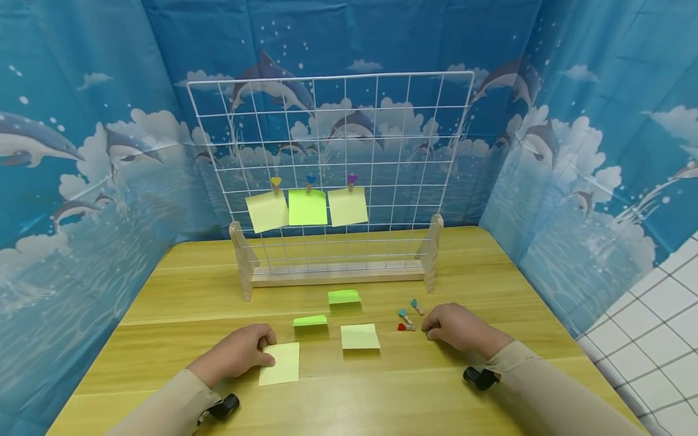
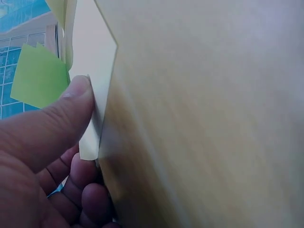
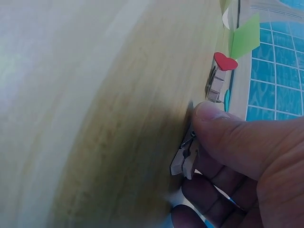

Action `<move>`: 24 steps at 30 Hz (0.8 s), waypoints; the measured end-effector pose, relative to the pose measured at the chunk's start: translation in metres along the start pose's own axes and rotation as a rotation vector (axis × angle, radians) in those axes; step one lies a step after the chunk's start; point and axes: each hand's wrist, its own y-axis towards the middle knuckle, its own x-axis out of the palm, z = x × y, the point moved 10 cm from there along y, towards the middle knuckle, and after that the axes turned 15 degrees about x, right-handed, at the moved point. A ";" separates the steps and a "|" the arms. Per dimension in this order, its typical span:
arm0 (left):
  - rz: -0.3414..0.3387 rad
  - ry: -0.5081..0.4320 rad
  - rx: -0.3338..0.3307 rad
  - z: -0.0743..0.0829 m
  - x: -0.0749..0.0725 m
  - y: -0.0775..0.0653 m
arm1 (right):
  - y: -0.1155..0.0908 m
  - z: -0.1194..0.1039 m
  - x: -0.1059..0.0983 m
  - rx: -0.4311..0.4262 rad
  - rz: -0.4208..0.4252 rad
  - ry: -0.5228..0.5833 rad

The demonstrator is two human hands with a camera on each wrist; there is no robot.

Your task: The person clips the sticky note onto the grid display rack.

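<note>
My left hand pinches the left edge of a pale yellow sticky note on the table. In the left wrist view the thumb lies over the paper, with curled fingers at its edge. On the right, my right hand holds a small wooden clothespin between thumb and fingers, close to the tabletop; its far end is hidden by the thumb. Beside that hand lie a red-heart clothespin and two with teal hearts, one nearer and one farther back.
A white wire grid stands on a wooden base. Three notes hang there from heart clothespins: pale yellow, green and pale yellow. Two green notes and another pale yellow note sit mid-table. Dolphin-print curtains surround the table.
</note>
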 end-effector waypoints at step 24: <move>0.004 0.041 0.066 0.009 -0.002 0.001 | -0.002 -0.001 0.000 -0.035 -0.006 0.030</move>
